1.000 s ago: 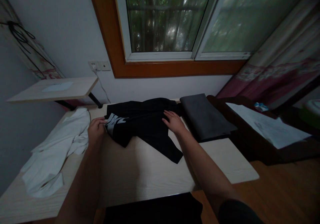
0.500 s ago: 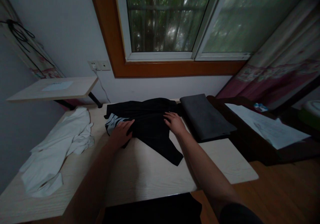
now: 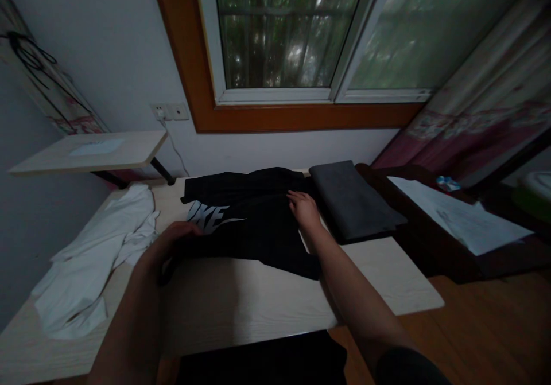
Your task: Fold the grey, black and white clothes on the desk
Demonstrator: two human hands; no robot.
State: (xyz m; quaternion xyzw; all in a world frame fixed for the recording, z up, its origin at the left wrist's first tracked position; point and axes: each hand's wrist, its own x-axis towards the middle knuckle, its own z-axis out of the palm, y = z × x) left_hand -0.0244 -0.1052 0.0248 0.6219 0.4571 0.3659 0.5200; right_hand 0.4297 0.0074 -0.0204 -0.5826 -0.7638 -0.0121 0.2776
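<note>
A black T-shirt with large white lettering lies spread across the table. My left hand has its fingers closed on the near left edge of the shirt; part of that edge hangs dark beneath the hand, and the fingertips are partly hidden. My right hand rests flat on the right end of the shirt, fingers stretched out and gripping nothing. One sleeve of the shirt points toward me, beside my right forearm.
A crumpled white garment lies on the left, below a small raised shelf. To the right is a folded dark grey item. Beyond it, papers lie on a dark surface. A window is behind the table.
My left hand has moved left and toward me with the shirt's edge, unfolding it and uncovering more white lettering. My right hand has shifted slightly right and stays on the shirt.
</note>
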